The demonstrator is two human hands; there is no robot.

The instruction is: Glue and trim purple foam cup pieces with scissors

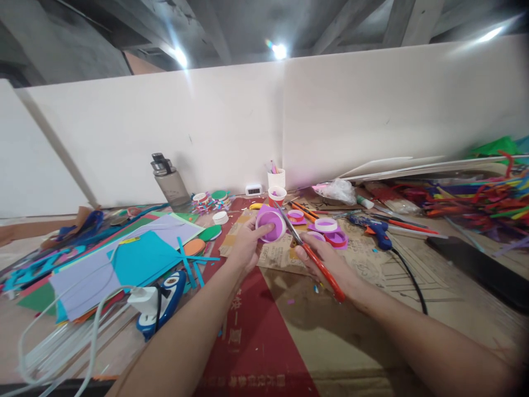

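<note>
Purple disc (270, 224) pinched in left hand (243, 247), right hand (326, 263) clamped on red-handled scissors (308, 251), blades at its edge

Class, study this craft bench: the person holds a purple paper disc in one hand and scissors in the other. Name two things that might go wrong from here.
1. The scissors in the right hand point their blades at the purple disc, close to the left hand fingers gripping it; a slip might nick them.
2. The blue glue gun lies on the bench with its cord trailing near the right forearm; a snag might drag it.
</note>
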